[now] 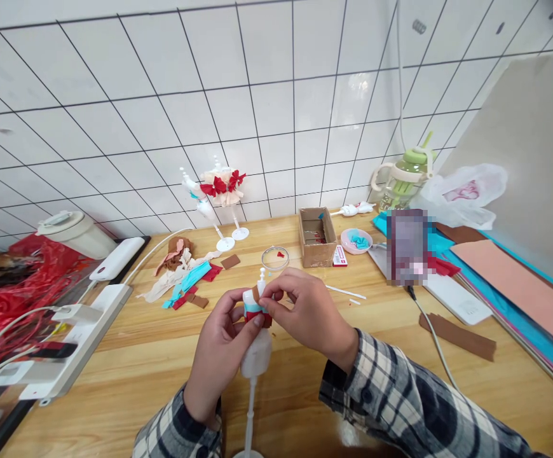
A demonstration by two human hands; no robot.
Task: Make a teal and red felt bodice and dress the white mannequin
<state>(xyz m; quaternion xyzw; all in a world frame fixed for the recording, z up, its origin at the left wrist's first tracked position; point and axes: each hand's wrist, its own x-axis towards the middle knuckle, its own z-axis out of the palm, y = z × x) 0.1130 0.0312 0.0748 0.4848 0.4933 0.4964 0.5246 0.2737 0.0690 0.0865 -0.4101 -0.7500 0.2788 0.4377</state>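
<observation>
In front of me stands a small white mannequin [256, 356] on a thin pole with a round base. Light blue and red material wraps its chest, and a brown strip [256, 294] lies over its shoulder near the neck. My left hand [226, 340] is closed around the mannequin's torso, thumb pressed on the red wrap. Against the shoulder, my right hand [300, 305] pinches with thumb and forefinger at the brown strip's edge; the fingertips partly hide what they grip. Behind them are two more white mannequins, one dressed in a cream ruffle with red bows [222, 186].
Fabric scraps [188, 283] lie to the left, a cardboard box [318, 251] and pink bowl [356, 241] beyond my hands. Right are a blurred-out phone [407, 247], its cable, a brown strip [458, 336] and stacked coloured sheets [527, 286]. A power strip [79, 343] runs along the left.
</observation>
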